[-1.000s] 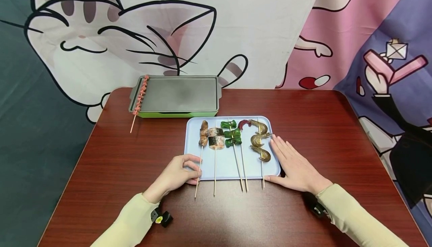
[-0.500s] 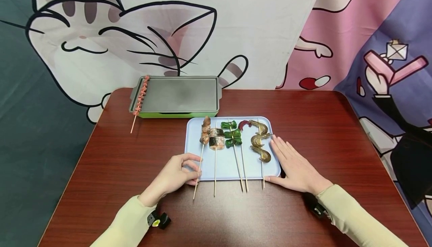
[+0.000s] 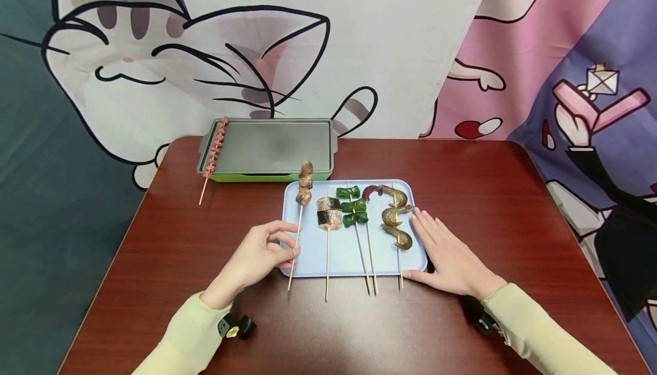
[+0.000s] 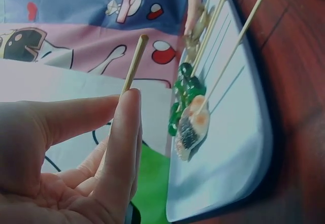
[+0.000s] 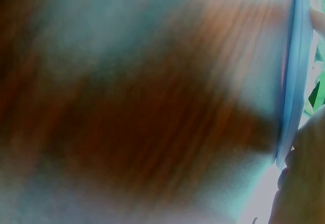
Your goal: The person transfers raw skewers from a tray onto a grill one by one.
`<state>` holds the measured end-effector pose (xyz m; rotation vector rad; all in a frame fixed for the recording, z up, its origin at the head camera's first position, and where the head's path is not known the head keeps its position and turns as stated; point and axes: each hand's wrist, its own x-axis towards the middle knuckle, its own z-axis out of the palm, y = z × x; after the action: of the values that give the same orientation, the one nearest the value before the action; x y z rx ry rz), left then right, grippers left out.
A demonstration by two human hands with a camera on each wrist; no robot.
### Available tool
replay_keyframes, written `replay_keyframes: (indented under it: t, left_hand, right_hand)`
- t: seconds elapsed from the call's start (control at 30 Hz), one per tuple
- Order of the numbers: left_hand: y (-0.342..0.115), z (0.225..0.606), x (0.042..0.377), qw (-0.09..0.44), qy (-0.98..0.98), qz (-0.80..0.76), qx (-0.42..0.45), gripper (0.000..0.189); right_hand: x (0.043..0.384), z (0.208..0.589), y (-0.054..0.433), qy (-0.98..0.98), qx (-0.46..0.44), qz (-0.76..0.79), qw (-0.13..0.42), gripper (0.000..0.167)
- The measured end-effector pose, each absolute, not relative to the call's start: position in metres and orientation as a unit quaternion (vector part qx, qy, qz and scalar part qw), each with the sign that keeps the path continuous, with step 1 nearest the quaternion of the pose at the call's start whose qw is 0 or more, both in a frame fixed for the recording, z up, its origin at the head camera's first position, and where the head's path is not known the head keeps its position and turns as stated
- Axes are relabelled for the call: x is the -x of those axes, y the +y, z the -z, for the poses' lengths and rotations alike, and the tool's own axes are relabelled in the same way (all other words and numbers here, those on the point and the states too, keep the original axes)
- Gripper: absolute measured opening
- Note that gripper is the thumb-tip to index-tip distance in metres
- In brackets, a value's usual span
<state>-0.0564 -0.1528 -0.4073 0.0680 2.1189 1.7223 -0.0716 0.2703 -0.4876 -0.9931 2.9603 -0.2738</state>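
Between thumb and fingers, my left hand (image 3: 256, 256) pinches the stick of a brown meat skewer (image 3: 304, 186), raised with its meat over the far left edge of the light blue tray (image 3: 345, 258). The left wrist view shows the stick's bare end (image 4: 136, 61) poking past the fingertips. My right hand (image 3: 455, 256) rests flat with straight fingers along the tray's right edge. On the tray lie a fish skewer (image 3: 329, 213) with dark skin, a green pepper skewer (image 3: 354, 206), a dark red curled tentacle skewer (image 3: 372, 191) and a shrimp skewer (image 3: 396, 215).
Behind the tray stands a green-based grill with a grey plate (image 3: 277, 144). A pink meat skewer (image 3: 215, 148) lies along its left side, stick overhanging the front. A printed cloth (image 3: 400, 44) hangs behind the brown wooden table (image 3: 493, 192).
My left hand has lifted the brown meat skewer from the tray and shifted it slightly left and away from me, toward the grill. My right hand stays at the tray's edge.
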Motion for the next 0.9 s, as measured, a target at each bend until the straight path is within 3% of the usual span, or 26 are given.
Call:
replay_keyframes:
  t: [0.53,0.9]
  left_hand:
    - [-0.191,0.388,0.092,0.109,0.781,-0.614,0.007,0.040]
    - [-0.224,0.374,0.120,0.076,0.808,-0.584,0.033,0.043]
  right_hand:
    - [0.072,0.488,0.270,0.944,0.318,0.088,-0.008,0.116]
    - [0.071,0.488,0.270,0.944,0.319,0.087,-0.008,0.116]
